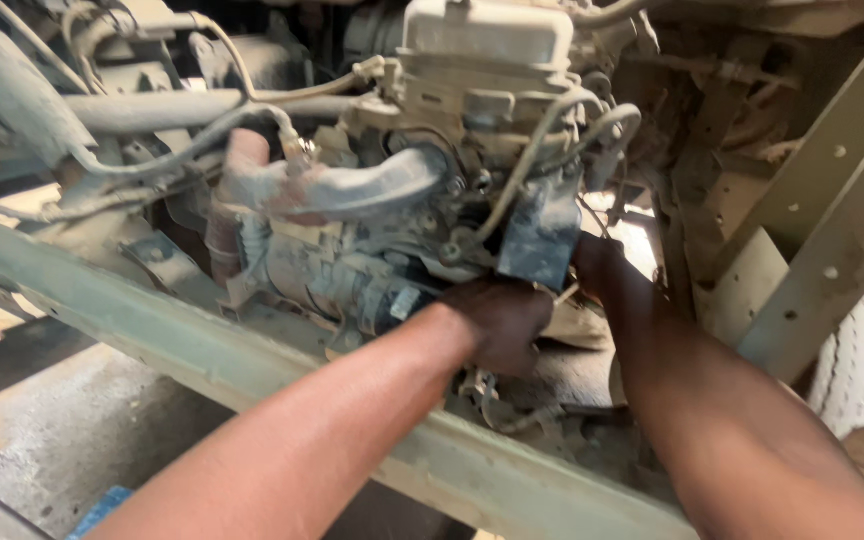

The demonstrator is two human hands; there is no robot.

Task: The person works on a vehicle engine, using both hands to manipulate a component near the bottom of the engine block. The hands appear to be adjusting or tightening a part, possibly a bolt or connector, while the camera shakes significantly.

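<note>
A dusty vehicle engine (372,200) hangs above a grey-green chassis rail (182,345). My left hand (502,320) reaches over the rail and is closed under a dark metal bracket (542,235) on the engine's right side; what it grips is hidden by the fingers. My right hand (597,265) goes in behind the same bracket, its fingers out of sight. A pale fluid reservoir (487,35) sits on top of the engine, with thin hoses (532,160) running down from it.
A thick curved hose (352,190) and a rusty pipe (237,175) cross the engine's left side. A diagonal frame member (832,210) stands at the right, with a tyre's edge (852,350) below it. Concrete floor (62,430) lies under the rail.
</note>
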